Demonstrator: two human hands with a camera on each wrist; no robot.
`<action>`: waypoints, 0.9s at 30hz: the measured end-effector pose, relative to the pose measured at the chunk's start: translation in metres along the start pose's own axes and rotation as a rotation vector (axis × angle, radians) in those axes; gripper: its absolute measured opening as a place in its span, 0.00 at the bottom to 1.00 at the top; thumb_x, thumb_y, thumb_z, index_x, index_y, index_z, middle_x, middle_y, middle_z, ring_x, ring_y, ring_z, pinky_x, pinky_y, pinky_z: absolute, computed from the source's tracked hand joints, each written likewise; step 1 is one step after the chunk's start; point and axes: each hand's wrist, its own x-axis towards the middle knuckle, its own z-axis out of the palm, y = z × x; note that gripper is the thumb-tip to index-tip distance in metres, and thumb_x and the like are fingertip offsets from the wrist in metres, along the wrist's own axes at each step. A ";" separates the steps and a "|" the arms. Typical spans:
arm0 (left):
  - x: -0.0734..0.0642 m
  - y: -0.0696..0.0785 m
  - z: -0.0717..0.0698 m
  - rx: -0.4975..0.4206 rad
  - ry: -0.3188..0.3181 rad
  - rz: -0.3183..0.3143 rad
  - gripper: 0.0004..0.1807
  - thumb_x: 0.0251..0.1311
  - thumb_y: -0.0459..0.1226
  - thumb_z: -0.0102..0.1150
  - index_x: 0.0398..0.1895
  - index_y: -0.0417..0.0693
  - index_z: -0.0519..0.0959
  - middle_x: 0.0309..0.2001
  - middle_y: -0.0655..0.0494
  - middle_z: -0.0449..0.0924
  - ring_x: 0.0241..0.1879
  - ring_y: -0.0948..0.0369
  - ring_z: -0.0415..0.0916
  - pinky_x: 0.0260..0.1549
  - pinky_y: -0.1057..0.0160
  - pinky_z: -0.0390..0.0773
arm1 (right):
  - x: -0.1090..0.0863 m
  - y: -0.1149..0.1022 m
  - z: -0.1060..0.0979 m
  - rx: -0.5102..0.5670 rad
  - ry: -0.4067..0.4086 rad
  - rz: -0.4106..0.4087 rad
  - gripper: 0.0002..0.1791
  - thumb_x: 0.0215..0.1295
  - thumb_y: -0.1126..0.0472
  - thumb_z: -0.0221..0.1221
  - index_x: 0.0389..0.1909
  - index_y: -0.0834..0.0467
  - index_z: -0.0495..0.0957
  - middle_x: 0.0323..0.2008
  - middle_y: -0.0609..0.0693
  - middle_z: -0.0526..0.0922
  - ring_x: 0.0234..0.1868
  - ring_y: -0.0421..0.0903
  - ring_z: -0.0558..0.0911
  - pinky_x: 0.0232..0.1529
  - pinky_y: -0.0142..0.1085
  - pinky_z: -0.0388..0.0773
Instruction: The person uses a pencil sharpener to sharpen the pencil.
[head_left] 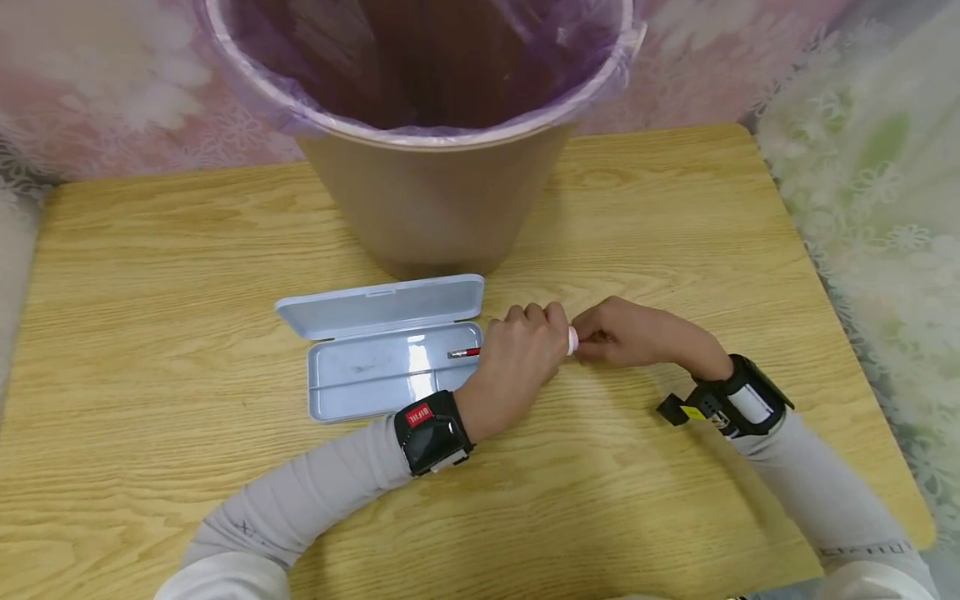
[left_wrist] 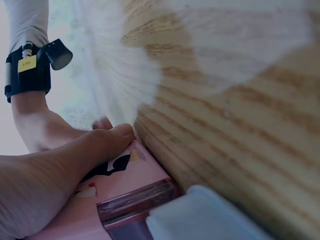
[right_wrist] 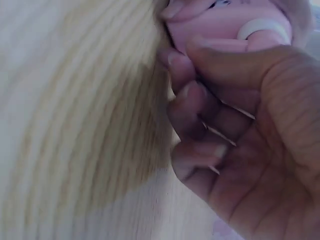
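Observation:
A pink pencil sharpener [left_wrist: 120, 180], with printed figures and a dark see-through window, lies in the grip of my left hand [head_left: 525, 358]. The hand hides most of it from above; its pale round end shows by the little gap between the hands. My right hand [head_left: 637, 333] pinches the pink crank [right_wrist: 225, 46] at that end with thumb and curled fingers. From under the left hand, a red pencil [head_left: 465, 352] with a metallic end points left over the light blue pencil case [head_left: 360, 367]. The case stands open, its lid [head_left: 390, 304] raised at the back.
A large bin [head_left: 450, 192] with a purple liner stands behind the case on the wooden table [head_left: 187, 242]. Patterned cloth [head_left: 885, 192] hangs along the right side, and a pink floral covering [head_left: 112, 92] lies beyond the far edge.

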 end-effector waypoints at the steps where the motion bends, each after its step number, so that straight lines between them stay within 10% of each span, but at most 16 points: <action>1: 0.000 0.000 0.000 0.003 -0.003 0.003 0.15 0.73 0.44 0.54 0.26 0.54 0.72 0.18 0.61 0.73 0.18 0.66 0.71 0.14 0.68 0.71 | -0.003 -0.002 0.001 0.019 -0.026 -0.010 0.08 0.73 0.63 0.60 0.34 0.51 0.85 0.27 0.38 0.79 0.27 0.30 0.70 0.31 0.28 0.71; 6: -0.001 -0.001 0.001 0.023 -0.007 0.024 0.13 0.70 0.33 0.51 0.25 0.54 0.71 0.18 0.62 0.71 0.18 0.68 0.69 0.14 0.70 0.69 | -0.019 -0.017 -0.006 0.082 -0.089 -0.111 0.08 0.74 0.59 0.59 0.42 0.49 0.88 0.29 0.37 0.81 0.27 0.29 0.71 0.30 0.26 0.72; 10: 0.000 -0.003 0.004 0.034 0.009 0.010 0.13 0.68 0.31 0.51 0.24 0.54 0.70 0.17 0.62 0.70 0.17 0.68 0.68 0.13 0.70 0.68 | -0.027 -0.029 -0.025 0.029 0.074 -0.196 0.11 0.70 0.66 0.62 0.44 0.46 0.86 0.26 0.33 0.75 0.25 0.29 0.69 0.27 0.25 0.69; 27: -0.001 -0.014 0.013 0.044 0.030 0.022 0.12 0.68 0.40 0.54 0.24 0.53 0.71 0.18 0.61 0.72 0.18 0.66 0.71 0.12 0.68 0.71 | -0.004 -0.028 -0.043 -0.006 0.188 -0.229 0.14 0.67 0.70 0.63 0.40 0.45 0.85 0.25 0.34 0.77 0.23 0.31 0.69 0.25 0.28 0.70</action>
